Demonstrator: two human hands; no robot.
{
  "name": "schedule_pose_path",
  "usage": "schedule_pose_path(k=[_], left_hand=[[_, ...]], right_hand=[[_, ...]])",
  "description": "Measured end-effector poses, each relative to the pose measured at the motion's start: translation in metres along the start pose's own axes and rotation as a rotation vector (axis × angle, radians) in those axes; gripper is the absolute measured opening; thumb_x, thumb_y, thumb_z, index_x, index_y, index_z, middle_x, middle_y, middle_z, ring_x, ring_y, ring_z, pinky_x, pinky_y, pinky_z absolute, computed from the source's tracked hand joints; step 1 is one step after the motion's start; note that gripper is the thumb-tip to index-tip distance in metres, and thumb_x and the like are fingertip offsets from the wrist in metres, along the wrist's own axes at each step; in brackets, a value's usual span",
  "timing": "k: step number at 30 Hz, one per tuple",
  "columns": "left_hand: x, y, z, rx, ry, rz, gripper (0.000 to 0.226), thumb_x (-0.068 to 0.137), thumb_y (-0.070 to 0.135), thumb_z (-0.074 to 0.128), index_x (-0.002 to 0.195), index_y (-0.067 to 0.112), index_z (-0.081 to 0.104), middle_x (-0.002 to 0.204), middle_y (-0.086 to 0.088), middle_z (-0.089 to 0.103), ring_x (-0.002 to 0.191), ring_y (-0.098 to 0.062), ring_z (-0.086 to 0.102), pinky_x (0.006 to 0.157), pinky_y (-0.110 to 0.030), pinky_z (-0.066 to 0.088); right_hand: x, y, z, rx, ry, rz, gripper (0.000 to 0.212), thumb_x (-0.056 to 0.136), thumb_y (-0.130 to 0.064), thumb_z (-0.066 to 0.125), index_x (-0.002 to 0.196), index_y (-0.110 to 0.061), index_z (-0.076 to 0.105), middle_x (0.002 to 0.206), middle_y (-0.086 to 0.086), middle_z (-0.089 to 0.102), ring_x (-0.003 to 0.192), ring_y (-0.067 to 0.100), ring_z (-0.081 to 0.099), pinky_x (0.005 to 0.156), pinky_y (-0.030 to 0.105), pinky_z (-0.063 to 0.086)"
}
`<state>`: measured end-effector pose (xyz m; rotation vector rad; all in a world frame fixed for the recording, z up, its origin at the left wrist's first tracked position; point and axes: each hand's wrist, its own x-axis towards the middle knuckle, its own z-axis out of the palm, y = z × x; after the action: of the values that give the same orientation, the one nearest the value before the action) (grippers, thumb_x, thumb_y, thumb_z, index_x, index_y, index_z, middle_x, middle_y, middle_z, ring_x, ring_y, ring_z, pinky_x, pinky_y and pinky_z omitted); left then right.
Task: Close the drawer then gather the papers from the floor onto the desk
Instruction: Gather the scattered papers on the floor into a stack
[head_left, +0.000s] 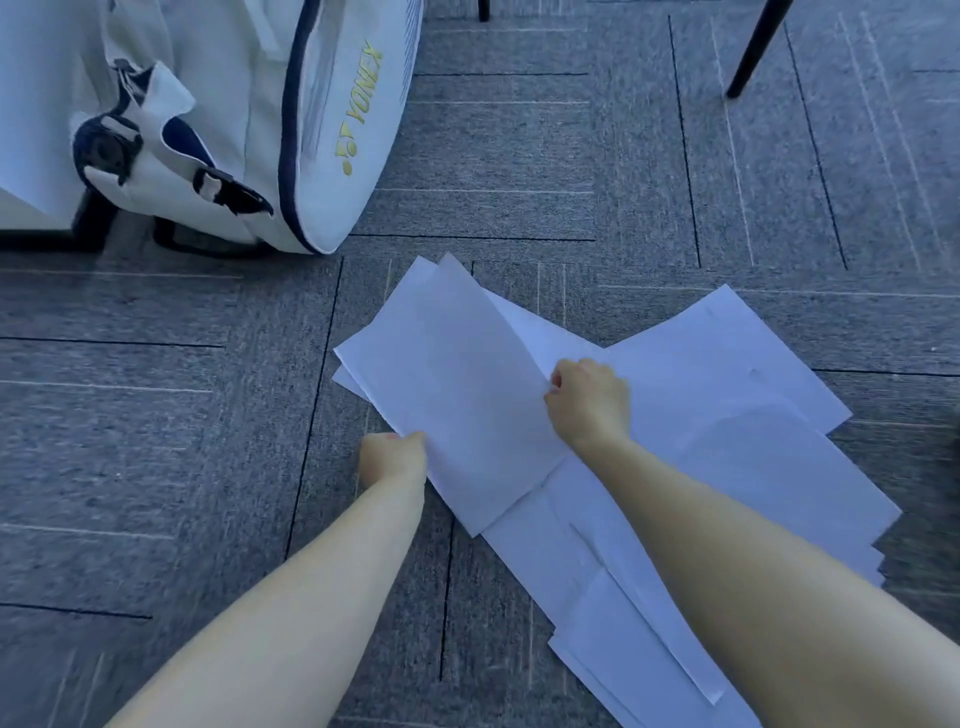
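I am looking straight down at a grey carpet floor (519, 156) with both bare forearms reaching forward. My left hand (393, 457) is closed in a pinch on the near-left edge of a small stack of papers (457, 384), thumb side up against the sheet. My right hand (589, 400) is curled shut on the right edge of that same stack, knuckles facing me. The stack is raised on its right side, so the top sheets curve upward there and I can see a shadowed gap beneath them, while the far corner points toward the bag.

More loose sheets (727, 415) lie flat on the carpet under and to the right of my right arm, fanned out and overlapping one another, some running toward the lower right edge of my view. The held stack overlaps these near its lower corner.

A white sports bag (234, 104) with dark trim and yellow lettering sits on the floor at the upper left, close to the far corner of the papers but not touching them. A dark chair leg (756, 52) stands at the upper right, well apart from the sheets.
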<state>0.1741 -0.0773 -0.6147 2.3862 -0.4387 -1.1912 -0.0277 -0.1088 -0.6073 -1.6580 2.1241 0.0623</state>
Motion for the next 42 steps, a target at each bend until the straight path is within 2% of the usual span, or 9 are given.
schedule_pose_path(k=[7, 12, 15, 18, 23, 27, 33, 38, 42], left_hand=[[0.005, 0.004, -0.003, -0.09, -0.053, -0.055, 0.025, 0.069, 0.033, 0.068, 0.062, 0.011, 0.058, 0.069, -0.01, 0.064, 0.069, -0.029, 0.064, 0.083, -0.048, 0.057], [0.014, 0.005, -0.003, -0.125, -0.097, -0.089, 0.031, 0.075, 0.035, 0.073, 0.08, 0.006, 0.062, 0.077, -0.011, 0.063, 0.072, -0.029, 0.06, 0.081, -0.044, 0.055], [0.018, 0.007, -0.005, -0.122, -0.133, -0.014, 0.038, 0.075, 0.041, 0.071, 0.081, 0.005, 0.06, 0.084, -0.013, 0.061, 0.075, -0.028, 0.057, 0.077, -0.039, 0.051], [0.007, 0.013, -0.001, -0.011, -0.209, 0.17, 0.035, 0.076, 0.047, 0.066, 0.087, 0.016, 0.057, 0.087, -0.01, 0.052, 0.079, -0.026, 0.051, 0.074, -0.035, 0.039], [-0.037, 0.037, 0.047, 0.64, -0.391, 0.594, 0.07, 0.084, 0.052, 0.055, 0.142, 0.015, 0.04, 0.149, -0.006, 0.037, 0.137, -0.03, 0.032, 0.106, -0.047, 0.039], [-0.065, 0.058, 0.1, 0.984, -0.398, 0.848, 0.084, 0.079, 0.06, 0.056, 0.145, 0.013, 0.032, 0.15, -0.007, 0.033, 0.138, -0.032, 0.028, 0.104, -0.046, 0.038], [-0.083, 0.066, 0.139, 1.196, -0.365, 0.858, 0.084, 0.062, 0.073, 0.063, 0.12, 0.014, 0.047, 0.121, -0.008, 0.058, 0.112, -0.029, 0.056, 0.097, -0.047, 0.04], [-0.095, 0.044, 0.142, 1.309, -0.372, 0.875, 0.051, 0.067, 0.067, 0.065, 0.075, 0.019, 0.049, 0.106, -0.01, 0.065, 0.101, -0.03, 0.059, 0.086, -0.04, 0.043], [-0.105, 0.03, 0.142, 1.022, -0.326, 0.912, 0.079, 0.065, 0.06, 0.074, 0.122, 0.012, 0.048, 0.126, -0.01, 0.052, 0.118, -0.033, 0.049, 0.085, -0.041, 0.043]], right_hand=[[0.061, -0.025, -0.024, -0.129, -0.098, 0.042, 0.082, 0.07, -0.056, 0.074, 0.135, -0.017, 0.041, 0.136, 0.013, 0.047, 0.131, 0.034, 0.04, 0.102, 0.048, 0.035], [0.06, -0.035, -0.028, -0.171, -0.165, 0.015, 0.039, 0.075, -0.033, 0.064, 0.109, -0.015, 0.057, 0.1, 0.009, 0.063, 0.114, 0.032, 0.058, 0.104, 0.046, 0.03], [0.027, -0.028, -0.033, 0.186, -0.174, 0.021, 0.019, 0.08, -0.024, 0.056, 0.094, -0.015, 0.064, 0.092, 0.005, 0.064, 0.097, 0.031, 0.063, 0.087, 0.039, 0.046], [-0.03, 0.005, -0.037, 0.598, -0.146, 0.214, 0.009, 0.082, -0.022, 0.06, 0.081, -0.014, 0.065, 0.081, 0.004, 0.066, 0.079, 0.028, 0.062, 0.064, 0.032, 0.047], [-0.125, 0.11, -0.019, 0.729, 0.13, 0.825, 0.031, 0.08, -0.023, 0.067, 0.057, -0.012, 0.05, 0.081, 0.018, 0.061, 0.07, 0.031, 0.054, 0.055, 0.032, 0.034], [-0.17, 0.162, 0.002, 0.608, 0.076, 1.143, 0.027, 0.083, -0.036, 0.061, 0.094, -0.012, 0.063, 0.121, 0.018, 0.048, 0.106, 0.037, 0.047, 0.08, 0.042, 0.043], [-0.174, 0.181, 0.011, 0.694, 0.138, 1.337, 0.095, 0.067, -0.041, 0.079, 0.145, -0.022, 0.027, 0.142, 0.024, 0.032, 0.125, 0.043, 0.037, 0.094, 0.053, 0.042], [-0.18, 0.195, 0.019, 0.7, 0.171, 1.404, 0.086, 0.064, -0.046, 0.078, 0.128, -0.004, 0.04, 0.128, 0.028, 0.053, 0.116, 0.046, 0.052, 0.094, 0.053, 0.046], [-0.178, 0.189, 0.017, 0.756, 0.164, 1.386, 0.072, 0.068, -0.045, 0.076, 0.117, -0.003, 0.046, 0.117, 0.022, 0.064, 0.11, 0.042, 0.06, 0.095, 0.049, 0.044]])
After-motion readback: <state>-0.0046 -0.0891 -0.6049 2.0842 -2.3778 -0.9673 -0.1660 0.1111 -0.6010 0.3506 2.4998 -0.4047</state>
